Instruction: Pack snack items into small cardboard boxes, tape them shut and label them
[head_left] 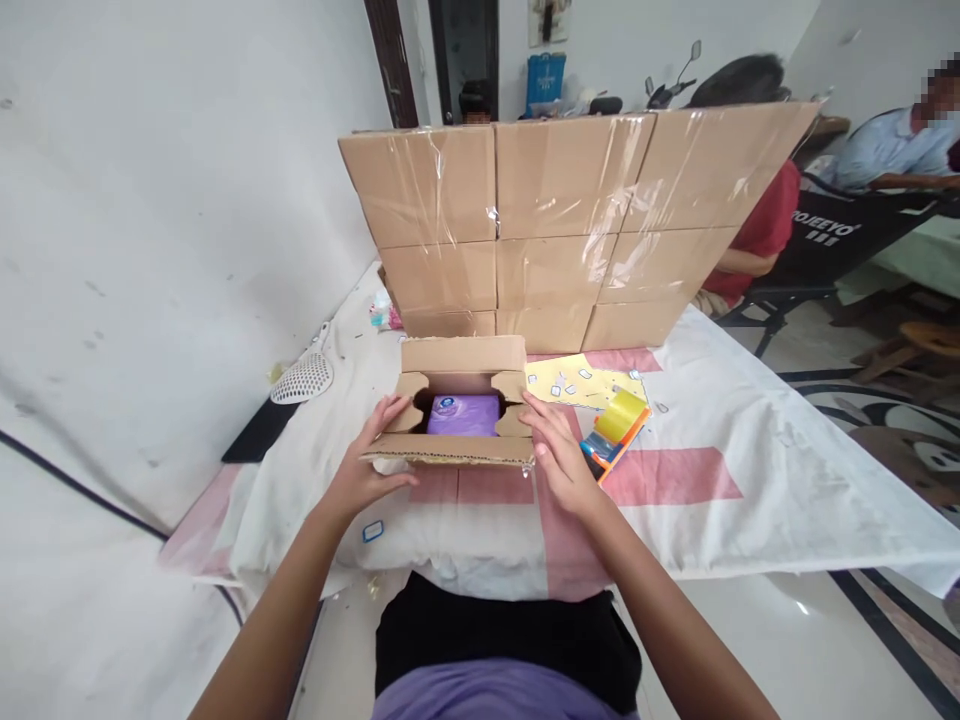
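Note:
A small cardboard box (463,353) stands on the table with its top flaps folded outward. Inside it lies a purple packet (463,413), which looks like a tissue pack. My left hand (365,462) grips the box's left side, the thumb reaching below the front flap. At the right end, my right hand (559,452) holds the box with its fingers along the side flap. An orange tape dispenser (626,445) with a yellow roll lies just right of my right hand.
Taped cardboard boxes (559,230) form a wall behind. A yellow sheet (562,380) with paper scraps lies on the cloth-covered table (667,540). At left are a white perforated scoop (304,378) and a black flat object (262,430). People sit beyond the boxes.

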